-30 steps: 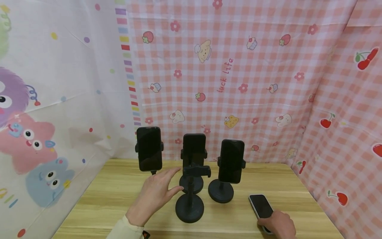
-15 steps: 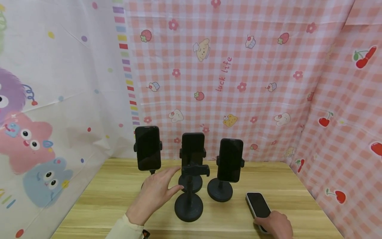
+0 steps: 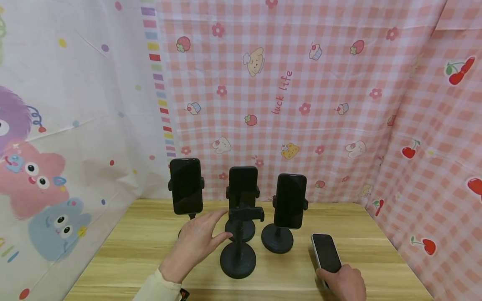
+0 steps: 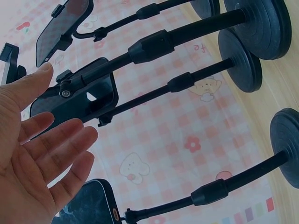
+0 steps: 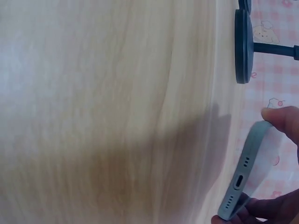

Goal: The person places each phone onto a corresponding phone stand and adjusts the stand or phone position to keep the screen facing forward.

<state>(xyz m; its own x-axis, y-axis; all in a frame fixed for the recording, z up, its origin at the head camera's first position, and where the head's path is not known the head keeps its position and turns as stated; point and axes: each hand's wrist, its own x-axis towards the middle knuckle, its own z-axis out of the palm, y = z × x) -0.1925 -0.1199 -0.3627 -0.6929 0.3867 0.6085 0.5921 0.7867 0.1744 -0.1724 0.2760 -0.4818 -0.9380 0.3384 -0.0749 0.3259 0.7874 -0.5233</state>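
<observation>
Right hand (image 3: 343,282) pinches the phone (image 3: 326,253) near the table's (image 3: 124,246) front right corner. Left hand (image 3: 197,242), fingers spread, hovers beside the empty stand (image 3: 239,246).

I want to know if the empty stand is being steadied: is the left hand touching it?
Apart. The left wrist view shows the left hand open with straight fingers and pink cloth visible between them and the empty stand.

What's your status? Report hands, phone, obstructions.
Left hand open beside empty stand. Right hand grips phone, lifted off table. Loaded stand between.
</observation>
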